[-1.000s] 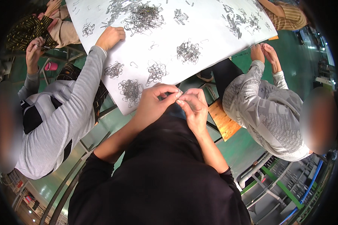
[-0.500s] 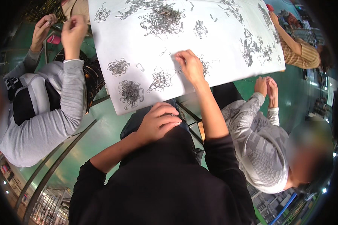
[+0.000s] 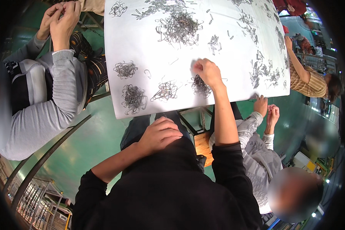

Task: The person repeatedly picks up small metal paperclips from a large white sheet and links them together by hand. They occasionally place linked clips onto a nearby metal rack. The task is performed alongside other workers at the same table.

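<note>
Right hand [image 3: 207, 71] moved onto wire pile [image 3: 200, 86]

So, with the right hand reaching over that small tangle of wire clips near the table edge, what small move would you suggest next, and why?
Probably close the right hand fingers on a few clips from the small tangle beneath it: the hand sits on that pile's far edge, while the left hand rests in the lap, off the white table.

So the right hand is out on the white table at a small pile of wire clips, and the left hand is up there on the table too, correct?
Not quite. The right hand is on the white table at a small pile of wire clips, but the left hand is not on the table: the head view shows it pulled back below the table edge, closed and resting against the person's dark clothing.
</note>
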Tool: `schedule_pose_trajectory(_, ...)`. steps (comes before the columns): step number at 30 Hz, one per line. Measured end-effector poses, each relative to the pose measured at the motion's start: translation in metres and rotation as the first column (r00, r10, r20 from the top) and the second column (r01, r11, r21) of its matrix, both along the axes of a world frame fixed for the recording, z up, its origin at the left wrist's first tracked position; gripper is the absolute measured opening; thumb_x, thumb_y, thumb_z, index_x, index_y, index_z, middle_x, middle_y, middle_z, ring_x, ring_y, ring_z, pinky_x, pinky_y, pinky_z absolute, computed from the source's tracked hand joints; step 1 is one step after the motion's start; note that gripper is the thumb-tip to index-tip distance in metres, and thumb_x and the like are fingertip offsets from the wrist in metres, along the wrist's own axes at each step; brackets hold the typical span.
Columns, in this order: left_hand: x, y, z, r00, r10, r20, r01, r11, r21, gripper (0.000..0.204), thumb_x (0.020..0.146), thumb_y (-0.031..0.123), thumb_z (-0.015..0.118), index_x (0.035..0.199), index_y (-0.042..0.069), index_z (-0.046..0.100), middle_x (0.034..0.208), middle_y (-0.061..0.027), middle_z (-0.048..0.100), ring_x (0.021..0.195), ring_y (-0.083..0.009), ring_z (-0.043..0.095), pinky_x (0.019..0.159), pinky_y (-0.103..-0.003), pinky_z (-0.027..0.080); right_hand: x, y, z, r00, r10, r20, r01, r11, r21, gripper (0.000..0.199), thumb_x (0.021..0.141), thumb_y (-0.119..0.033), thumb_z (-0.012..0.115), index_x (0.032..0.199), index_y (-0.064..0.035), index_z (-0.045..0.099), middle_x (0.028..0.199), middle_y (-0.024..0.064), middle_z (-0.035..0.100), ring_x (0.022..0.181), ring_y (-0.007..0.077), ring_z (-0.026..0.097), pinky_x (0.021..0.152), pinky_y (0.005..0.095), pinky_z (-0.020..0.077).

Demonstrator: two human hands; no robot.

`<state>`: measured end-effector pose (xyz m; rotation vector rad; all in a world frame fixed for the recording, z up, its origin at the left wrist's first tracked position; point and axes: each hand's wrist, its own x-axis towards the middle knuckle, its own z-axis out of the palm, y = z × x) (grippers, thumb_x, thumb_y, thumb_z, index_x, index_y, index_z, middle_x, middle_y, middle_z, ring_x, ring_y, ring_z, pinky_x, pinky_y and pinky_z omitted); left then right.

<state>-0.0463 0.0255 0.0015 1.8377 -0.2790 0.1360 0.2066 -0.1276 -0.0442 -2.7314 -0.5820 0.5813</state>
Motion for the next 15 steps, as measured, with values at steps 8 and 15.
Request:
schedule_pose_trajectory(8, -0.003, -0.007, -0.001, 0.999, 0.039, -0.026, -0.039, 0.999, -0.002, 0.013, 0.077, 0.010, 0.073, 0.090, 0.010, 0.070, 0.091, -0.0033, 0.063, 0.085, -0.0222, 0.059, 0.073, -0.033, 0.051, 0.028, 0.109, -0.036, 0.990, -0.054, 0.127, 0.068, 0.992, -0.109, 0.020, 0.087, -0.025, 0.064, 0.097, -0.0084, 0.070, 0.101, 0.0134, 0.067, 0.094, 0.0304, 0.064, 0.082, 0.0403, 0.0510)
schedule_pose_trajectory(15, -0.006, -0.012, -0.003, 1.000, -0.010, -0.010, 0.010, 1.000, -0.018, 0.013, 0.077, 0.002, 0.073, 0.089, 0.007, 0.071, 0.089, -0.0048, 0.063, 0.084, -0.0214, 0.060, 0.073, -0.032, 0.050, -0.033, 0.024, 0.006, 0.732, -0.074, -0.677, 0.580, 0.588, 0.563, 0.012, 0.090, -0.016, 0.064, 0.092, -0.0039, 0.061, 0.081, 0.0050, 0.064, 0.068, 0.0127, 0.056, 0.063, 0.0258, 0.0457)
